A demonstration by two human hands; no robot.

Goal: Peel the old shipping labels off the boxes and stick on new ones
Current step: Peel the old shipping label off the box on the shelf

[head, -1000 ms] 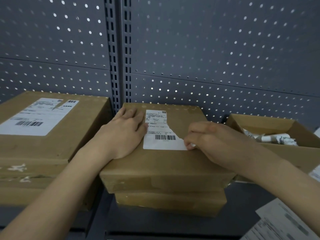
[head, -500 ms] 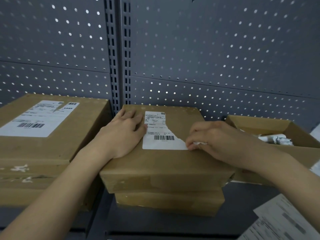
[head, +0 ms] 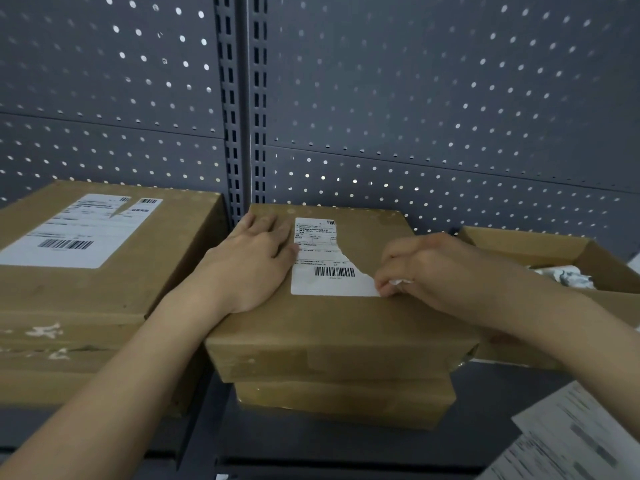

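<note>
Left grip (head: 256, 261), a bare hand, lies flat and palm down on the top box (head: 346, 323). Fingers are straight and hold nothing, and the fingertips sit just beside the left edge of the old label (head: 322, 271). Right grip (head: 440, 271) is closed, fingers curled in, fingertips pinching the lower right corner of the old label. A small crumpled white bit (head: 400, 282) shows between those fingers; can't tell if it is still joined to the label.

Old label is on the top face of the top box, centre-left, mostly stuck flat. Its right side is torn away along a ragged diagonal, with bare cardboard there. The barcode is intact near the bottom edge.

Top box sits on a second box (head: 346, 400), slightly overhanging it, both on a dark shelf (head: 311, 445).

To the left, apart from the stack, is a bigger box (head: 104, 296) with a large label (head: 69, 233) on top. That one has a barcode and a small tear notch at its far edge.

To the right is an open carton (head: 519, 244), touching or just beside the stack, with crumpled white paper (head: 561, 275) inside. Printed sheets (head: 581, 441) lie at the lower right corner, text blurred.

Behind is a grey pegboard wall (head: 415, 98) with a slotted upright (head: 242, 98).
</note>
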